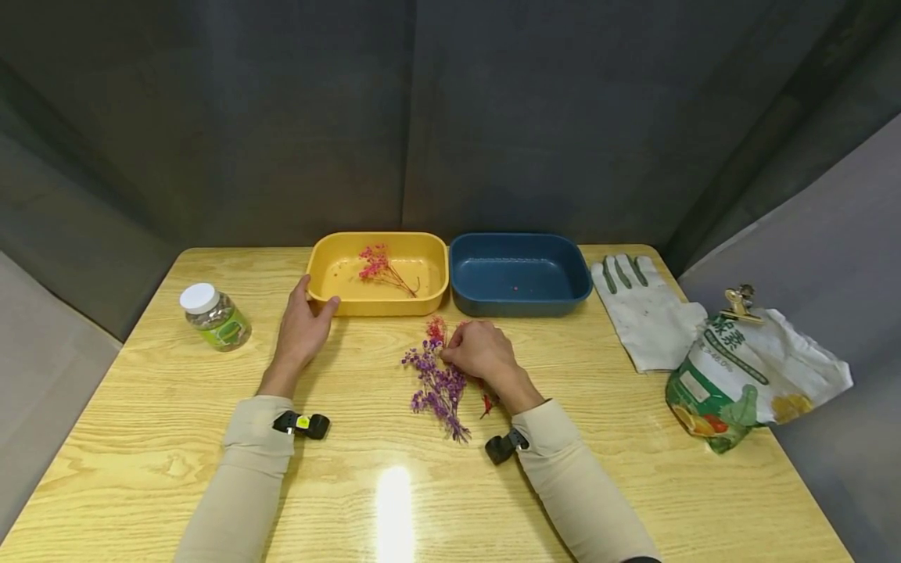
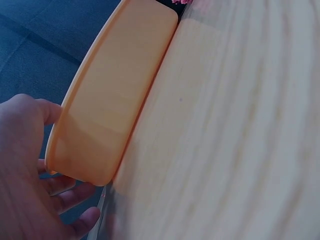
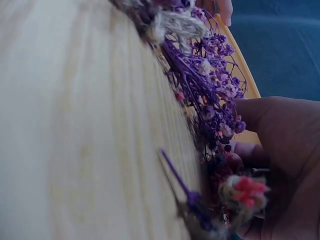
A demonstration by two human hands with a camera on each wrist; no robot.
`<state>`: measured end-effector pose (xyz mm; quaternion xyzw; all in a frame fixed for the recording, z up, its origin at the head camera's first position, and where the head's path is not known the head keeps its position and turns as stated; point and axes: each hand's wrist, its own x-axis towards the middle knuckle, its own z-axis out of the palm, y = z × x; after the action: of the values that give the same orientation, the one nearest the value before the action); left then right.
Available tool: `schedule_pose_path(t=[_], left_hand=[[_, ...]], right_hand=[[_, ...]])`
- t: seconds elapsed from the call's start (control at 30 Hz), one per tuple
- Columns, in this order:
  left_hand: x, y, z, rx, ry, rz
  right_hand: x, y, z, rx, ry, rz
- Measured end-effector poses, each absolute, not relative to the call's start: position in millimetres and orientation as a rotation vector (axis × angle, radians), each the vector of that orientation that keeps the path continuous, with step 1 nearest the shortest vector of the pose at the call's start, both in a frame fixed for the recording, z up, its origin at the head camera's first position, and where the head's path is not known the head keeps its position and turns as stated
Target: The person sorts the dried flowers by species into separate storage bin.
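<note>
At the left end of the yellow tub (image 1: pixel 376 308), my left hand (image 1: pixel 303 332) grips the corner. The left wrist view shows the thumb at the rim and the other fingers curled about the tub's outer side. A sprig of pink dried flowers (image 1: pixel 380 268) lies inside. My right hand (image 1: pixel 484 353) pinches among dried flowers on the table; the exact stems between the fingertips are hidden. Purple dried flowers (image 1: pixel 438 387) spread left of that hand, and red dried flowers (image 1: pixel 436 328) show past its fingertips. Twine (image 3: pixel 182 25) wraps the purple stems in the right wrist view.
A dark blue tub (image 1: pixel 521 306) stands right of the yellow one. At the left sits a jar (image 1: pixel 221 319) with a white lid. On the right are a pale glove (image 1: pixel 644 320) and a clipped green-and-white bag (image 1: pixel 732 383) near the table edge.
</note>
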<state>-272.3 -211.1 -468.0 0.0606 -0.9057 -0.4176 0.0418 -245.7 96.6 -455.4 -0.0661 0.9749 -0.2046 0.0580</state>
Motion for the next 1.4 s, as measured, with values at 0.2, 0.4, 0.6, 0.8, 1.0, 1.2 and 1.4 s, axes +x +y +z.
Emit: schedule_pose_path(t=[0.2, 0.4, 0.6, 0.8, 1.0, 1.2, 1.4], left_hand=[[-271.8, -211.4, -469.7, 0.183, -2.772, -1.271], [-271.5, -210.6, -468.7, 0.172, -2.763, -1.277], [-272.3, -210.4, -468.1, 0.170, -2.763, -1.274], [-272.1, -210.8, -468.9, 0.173, -2.763, -1.279], [-272.3, -210.7, -469.2, 0.177, -2.765, -1.269], [-272.6, -210.7, -469.1, 0.177, -2.767, -1.269], [-272.2, -210.8, -468.3, 0.180, -2.779, -1.263]], right_hand=[[-246.4, 98.3, -457.9, -0.167, 2.950, -0.685], [-246.4, 102.7, -457.5, -0.062, 2.914, -0.949], [-246.8, 107.9, -454.2, -0.017, 2.853, -1.179], [-247.7, 110.9, -446.0, -0.001, 2.735, -1.394], [-247.7, 109.2, -431.2, -0.016, 2.638, -1.545], [-254.0, 106.5, -417.0, -0.051, 2.579, -1.622], [-267.8, 102.3, -409.1, -0.052, 2.605, -1.610]])
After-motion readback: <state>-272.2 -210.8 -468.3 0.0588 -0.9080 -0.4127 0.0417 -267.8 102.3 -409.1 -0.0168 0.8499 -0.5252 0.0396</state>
